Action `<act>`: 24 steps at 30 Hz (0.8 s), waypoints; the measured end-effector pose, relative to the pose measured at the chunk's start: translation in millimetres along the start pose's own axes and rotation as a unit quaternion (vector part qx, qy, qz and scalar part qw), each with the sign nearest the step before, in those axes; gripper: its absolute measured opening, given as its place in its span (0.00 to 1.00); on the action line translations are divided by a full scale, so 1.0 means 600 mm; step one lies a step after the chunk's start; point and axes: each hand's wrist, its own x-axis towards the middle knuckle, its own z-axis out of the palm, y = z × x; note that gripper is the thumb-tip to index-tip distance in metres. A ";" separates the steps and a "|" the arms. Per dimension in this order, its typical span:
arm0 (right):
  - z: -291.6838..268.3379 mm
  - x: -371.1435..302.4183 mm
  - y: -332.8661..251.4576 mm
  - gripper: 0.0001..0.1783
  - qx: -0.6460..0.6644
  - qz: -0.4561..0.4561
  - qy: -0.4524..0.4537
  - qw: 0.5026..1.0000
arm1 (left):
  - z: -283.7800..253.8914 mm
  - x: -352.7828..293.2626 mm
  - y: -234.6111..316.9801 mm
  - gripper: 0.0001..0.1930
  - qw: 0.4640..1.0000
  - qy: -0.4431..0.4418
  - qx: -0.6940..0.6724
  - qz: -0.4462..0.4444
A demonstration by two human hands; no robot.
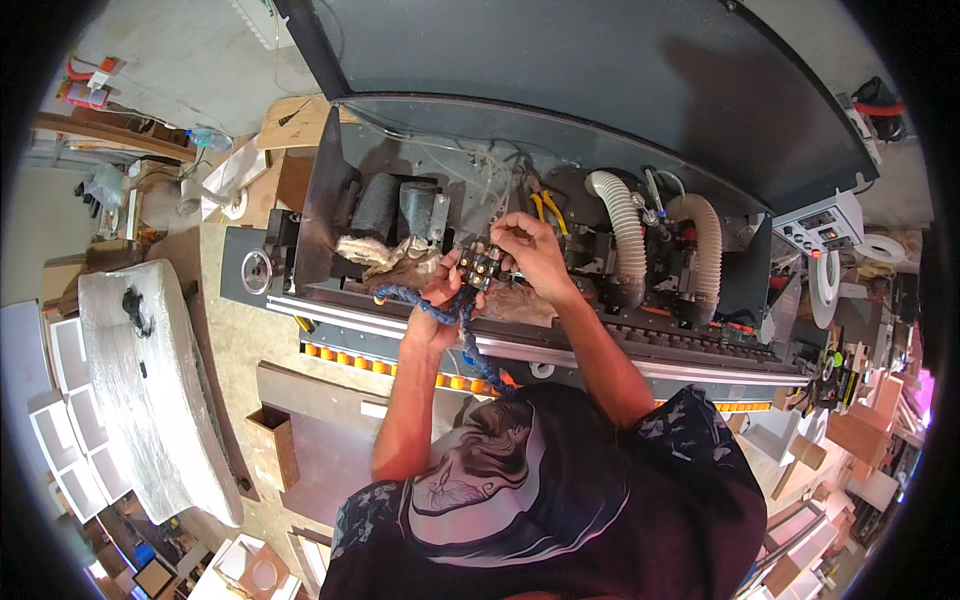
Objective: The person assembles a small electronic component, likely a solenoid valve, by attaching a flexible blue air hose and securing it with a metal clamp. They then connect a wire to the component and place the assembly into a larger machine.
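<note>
At the far left, a long panel in clear wrap [155,400] stands on the floor, and to its right is an open wooden box [270,450]. Next comes a handwheel [257,271] on the left end of an open dark machine [318,215], with a dark cylinder [375,208] inside and a crumpled pale cloth [375,254] in front of it. Over the machine's front edge, the left hand [438,297] is clamped on a small black block [480,265] with brass-coloured screws, holding it from the lower left. A blue-wrapped cable [472,345] hangs just below the block. The right hand [532,250] is at the block's upper right, fingers bent; I cannot tell whether they pinch it. Beyond lie yellow-handled pliers [549,212], then two ribbed pale hoses [628,230] arching side by side, and at the right a white control box [818,226].
</note>
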 end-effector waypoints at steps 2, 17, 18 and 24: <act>0.006 -0.004 -0.004 0.08 -0.006 -0.004 0.004 1.000 | -0.012 0.004 0.004 0.38 1.000 -0.006 -0.003 -0.005; -0.007 0.104 0.075 0.19 -0.344 -0.243 0.146 0.895 | 0.010 0.070 0.068 0.29 0.991 0.064 0.090 0.081; -0.012 0.110 0.078 0.20 -0.387 -0.208 0.175 0.881 | 0.012 0.078 0.073 0.27 0.991 0.069 0.090 0.076; -0.004 0.154 0.080 0.22 -0.263 -0.122 0.218 0.932 | 0.019 0.103 0.068 0.28 0.989 0.086 0.101 0.066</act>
